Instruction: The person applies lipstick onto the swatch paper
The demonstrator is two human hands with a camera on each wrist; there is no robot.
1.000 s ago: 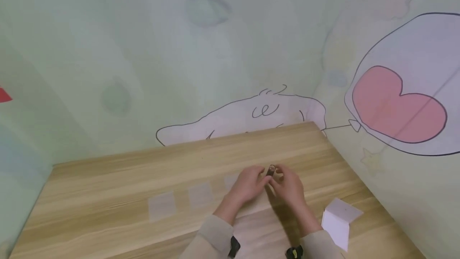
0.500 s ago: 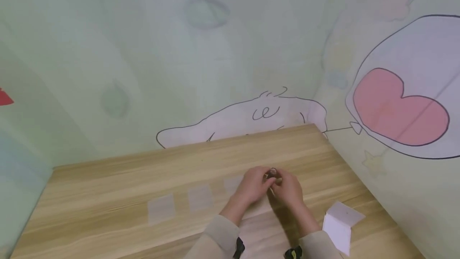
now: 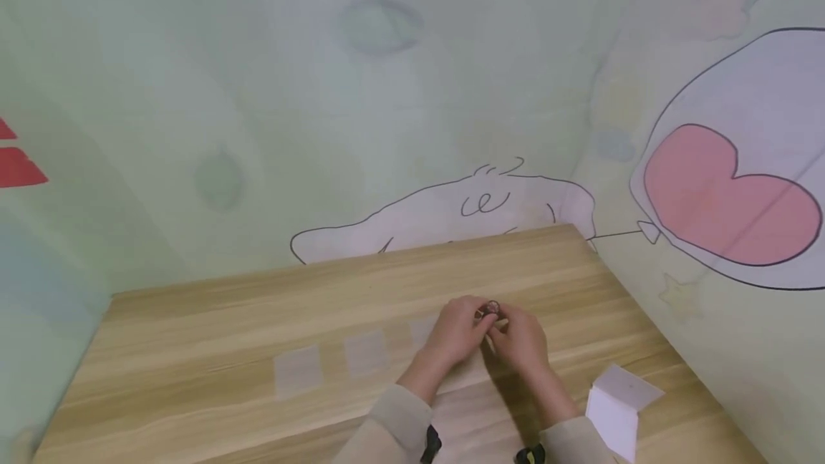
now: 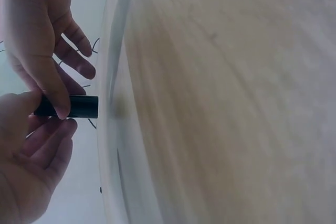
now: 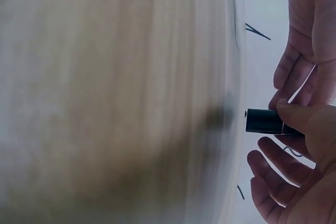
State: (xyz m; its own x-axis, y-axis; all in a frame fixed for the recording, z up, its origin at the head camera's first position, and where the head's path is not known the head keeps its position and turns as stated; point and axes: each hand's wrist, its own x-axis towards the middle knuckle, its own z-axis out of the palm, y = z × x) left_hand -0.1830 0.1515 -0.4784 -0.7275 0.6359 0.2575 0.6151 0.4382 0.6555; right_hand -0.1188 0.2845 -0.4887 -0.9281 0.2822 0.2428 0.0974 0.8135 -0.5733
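Note:
A small black cylindrical tube [image 3: 492,308] is held between both hands above the table, its round end upward. My left hand [image 3: 456,331] pinches the tube's upper part; in the left wrist view its thumb lies along the top end. The right hand [image 3: 520,342] pinches the same black tube [image 5: 264,121] from the other side, its thumb on it and the other fingers loosely bent. In the left wrist view the tube's [image 4: 84,107] lower end points down at the tabletop, apart from it. What is printed on the round end is too small to tell.
On the wooden table [image 3: 225,321], pale translucent squares lie in a row, including a left one [image 3: 298,372] and a middle one [image 3: 366,353]. A folded white card [image 3: 615,414] stands at the right. Painted walls [image 3: 290,127] border the table's back and sides.
The tube has turned more upright, so its round end faces the head camera. The hands have drawn closer around it, and the head view has shifted slightly.

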